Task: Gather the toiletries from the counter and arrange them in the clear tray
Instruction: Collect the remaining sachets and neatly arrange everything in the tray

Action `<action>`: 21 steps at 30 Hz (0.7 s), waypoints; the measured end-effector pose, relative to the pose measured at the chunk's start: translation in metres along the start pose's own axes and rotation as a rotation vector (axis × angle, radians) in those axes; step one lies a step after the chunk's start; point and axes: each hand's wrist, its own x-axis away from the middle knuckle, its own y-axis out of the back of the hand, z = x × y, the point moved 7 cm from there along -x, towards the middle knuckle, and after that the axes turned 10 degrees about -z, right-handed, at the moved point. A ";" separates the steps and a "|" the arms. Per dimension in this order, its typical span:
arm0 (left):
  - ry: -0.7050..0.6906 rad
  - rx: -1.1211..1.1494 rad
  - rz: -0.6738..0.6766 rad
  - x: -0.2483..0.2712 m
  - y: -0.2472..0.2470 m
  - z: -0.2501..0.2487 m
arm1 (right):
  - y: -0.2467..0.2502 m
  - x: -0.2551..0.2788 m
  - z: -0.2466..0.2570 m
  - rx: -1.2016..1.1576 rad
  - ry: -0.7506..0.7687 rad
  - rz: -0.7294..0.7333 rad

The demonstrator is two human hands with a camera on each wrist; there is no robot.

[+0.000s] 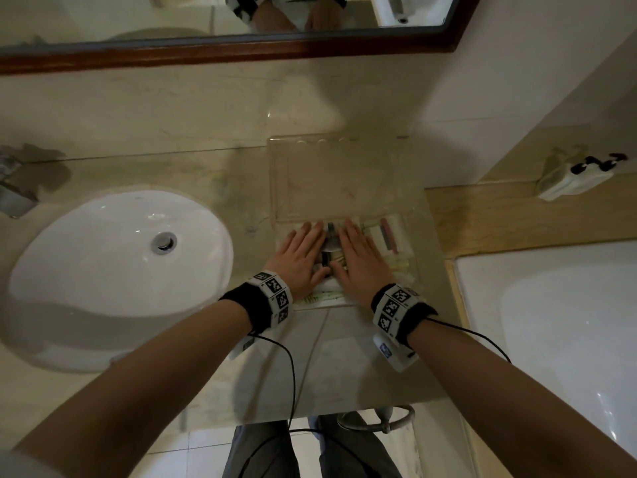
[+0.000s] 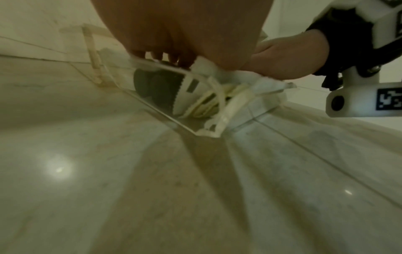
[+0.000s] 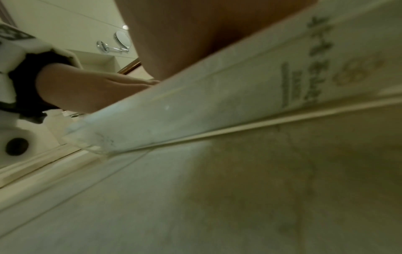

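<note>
A clear tray [image 1: 339, 181] lies on the beige counter, right of the sink. Its near part holds several white toiletry packets [image 1: 396, 243]; one shows a pink stick [image 1: 388, 236], and a dark item [image 1: 331, 232] sits between my hands. My left hand [image 1: 305, 248] and right hand [image 1: 358, 260] lie side by side, flat, with straight fingers pressing down on the packets. In the left wrist view my left hand [image 2: 185, 31] covers packets [image 2: 191, 86] behind the tray wall [image 2: 152, 104]. A packet with green print [image 3: 239, 89] fills the right wrist view under my right hand [image 3: 185, 34].
A white oval sink [image 1: 117, 270] sits left of the tray, with a faucet [image 1: 13, 191] at the far left. A bathtub [image 1: 568, 339] lies right of the counter's edge. A white item [image 1: 572, 177] rests on the ledge at the far right. The mirror's wooden frame [image 1: 241, 50] runs above.
</note>
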 end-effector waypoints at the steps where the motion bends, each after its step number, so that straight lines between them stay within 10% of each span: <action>1: 0.000 0.000 -0.005 0.000 0.001 0.000 | -0.001 0.000 0.000 0.010 -0.003 -0.001; 21: 0.030 0.037 0.034 0.000 0.001 0.002 | 0.014 -0.007 -0.008 -0.229 -0.034 0.005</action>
